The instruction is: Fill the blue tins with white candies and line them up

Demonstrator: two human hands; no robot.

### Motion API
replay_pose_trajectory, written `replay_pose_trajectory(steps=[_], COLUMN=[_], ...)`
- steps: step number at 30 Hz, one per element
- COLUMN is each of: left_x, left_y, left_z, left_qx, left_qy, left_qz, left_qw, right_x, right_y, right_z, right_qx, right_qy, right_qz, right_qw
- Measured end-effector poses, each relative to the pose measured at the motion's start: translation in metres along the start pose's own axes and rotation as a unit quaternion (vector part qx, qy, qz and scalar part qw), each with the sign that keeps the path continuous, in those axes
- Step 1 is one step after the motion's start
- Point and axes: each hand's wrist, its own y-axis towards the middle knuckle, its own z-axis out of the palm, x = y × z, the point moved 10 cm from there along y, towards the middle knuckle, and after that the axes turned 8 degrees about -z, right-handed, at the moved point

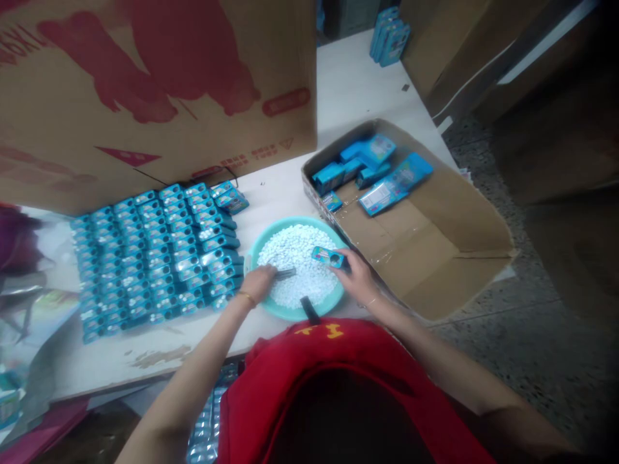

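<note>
A small blue box (329, 256) is gripped by the right hand (356, 276) over the round turquoise plastic basin (296, 312) of white pellets (300, 251). A dark tool (285, 273) is held closed in the left hand (258, 282) inside this basin. Left of the basin, rows of blue boxes (155, 254) are laid on the surface (348, 84); right of it, an open cardboard carton (435, 258) is placed.

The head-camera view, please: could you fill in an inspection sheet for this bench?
Surface: white table, scuffed near the front edge.
Job's things: teal basin of white tablets; small blue box in the right hand; left hand holds a dark tool in the tablets.
Clutter: rows of blue boxes; open carton with more.
Grippers: both hands over the basin.
Cables: nothing seen.
Surroundings: big printed carton, speckled floor.
</note>
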Motion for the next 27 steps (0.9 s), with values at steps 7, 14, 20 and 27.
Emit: replay_pose_trajectory(steps=[7,14,20,27], left_x=[-0.032,-0.010,-0.034,-0.092], left_y=[0.021,-0.019,-0.053,-0.067], left_z=[0.053,-0.003,-0.078,-0.114], left_qx=[-0.024,-0.064,-0.095,-0.090], left_qy=[-0.128,-0.286,-0.203,0.122], left_qz=[0.028,0.093,0.147,0.107], left_qw=[0.991,0.951,0.964,0.983], right_x=[-0.014,-0.009,0.007,0.025], right_y=[0.000,0.004,0.005,0.004], right_z=[-0.003,-0.002,0.019,0.039], right_qx=[-0.019,-0.016,0.036,0.057], right_qy=[0.013,0.010,-0.018,-0.018], right_qz=[0.044,0.031,-0.058,-0.106], right_qw=[0.999,0.999,0.997,0.993])
